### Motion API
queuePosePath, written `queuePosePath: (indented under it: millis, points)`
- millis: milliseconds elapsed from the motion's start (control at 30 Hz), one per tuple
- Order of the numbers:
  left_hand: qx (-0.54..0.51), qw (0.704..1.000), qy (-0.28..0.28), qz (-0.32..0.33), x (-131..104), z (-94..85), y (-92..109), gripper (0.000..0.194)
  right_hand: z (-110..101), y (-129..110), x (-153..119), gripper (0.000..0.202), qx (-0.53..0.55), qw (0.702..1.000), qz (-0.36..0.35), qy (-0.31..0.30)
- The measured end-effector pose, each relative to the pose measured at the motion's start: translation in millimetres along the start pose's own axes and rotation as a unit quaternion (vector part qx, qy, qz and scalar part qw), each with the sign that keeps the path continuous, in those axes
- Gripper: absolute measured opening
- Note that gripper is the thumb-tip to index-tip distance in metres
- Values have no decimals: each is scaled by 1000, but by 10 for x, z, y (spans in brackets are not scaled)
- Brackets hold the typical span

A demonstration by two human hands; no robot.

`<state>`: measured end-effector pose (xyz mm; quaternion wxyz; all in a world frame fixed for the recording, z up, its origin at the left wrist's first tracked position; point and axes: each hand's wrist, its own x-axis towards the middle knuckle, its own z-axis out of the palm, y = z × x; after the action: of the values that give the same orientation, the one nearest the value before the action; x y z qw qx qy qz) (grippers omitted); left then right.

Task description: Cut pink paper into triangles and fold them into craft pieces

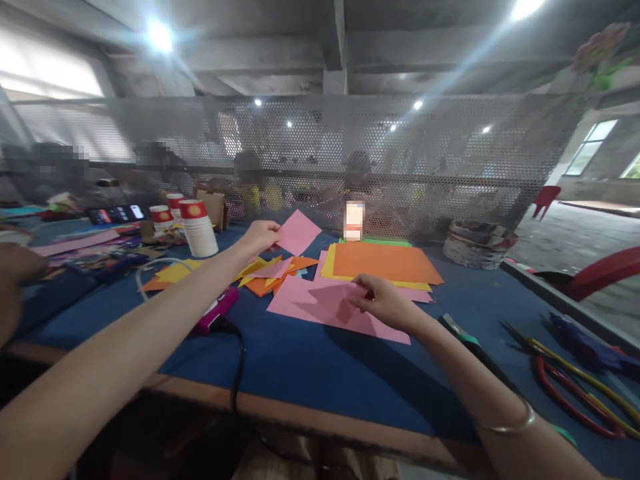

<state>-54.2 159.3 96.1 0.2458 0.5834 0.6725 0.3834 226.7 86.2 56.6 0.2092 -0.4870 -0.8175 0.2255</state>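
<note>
Pink paper (300, 232) in left hand (261, 237), nested cups (199, 230)

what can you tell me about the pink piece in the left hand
The pink piece is a plain, thin, flat four-cornered sheet that looks like paper, with no print or fold line visible. It is tilted up, one corner pointing upward, its left side gripped by the fingers of the left hand. Just below it in view lie loose orange pieces; whether its lower corner touches anything is unclear.

left hand (263, 236): bare | right hand (384, 300): bare | right forearm (463, 373): thin, shiny, silver-coloured bangle (521, 425)
</note>
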Motion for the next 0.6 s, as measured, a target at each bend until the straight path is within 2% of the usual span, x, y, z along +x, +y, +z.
queuePosePath:
  millis: [167, 300, 367, 467, 600]
  points:
    - [-139, 989, -11, 46, -217, 183, 76, 16, 38, 5, 212, 27, 83, 993, 80, 6]
    - [-173, 981, -22, 86, -360, 173, 152, 7, 166, -151, 716, 30, 123, 987, 103, 5]
    - [-151, 983, -4, 101, -349, 57, 184, 7, 303, -276, 1041, 32, 135, 986, 99, 8]
    - [-74, 991, 32, 107, -210, -224, 189, 10, 564, -453, 1491, 33, 145, 984, 99, 18]
    - [94, 991, 55, 80, 116, -642, 66, 16, 841, -531, 1841, 34, 138, 985, 103, 30]
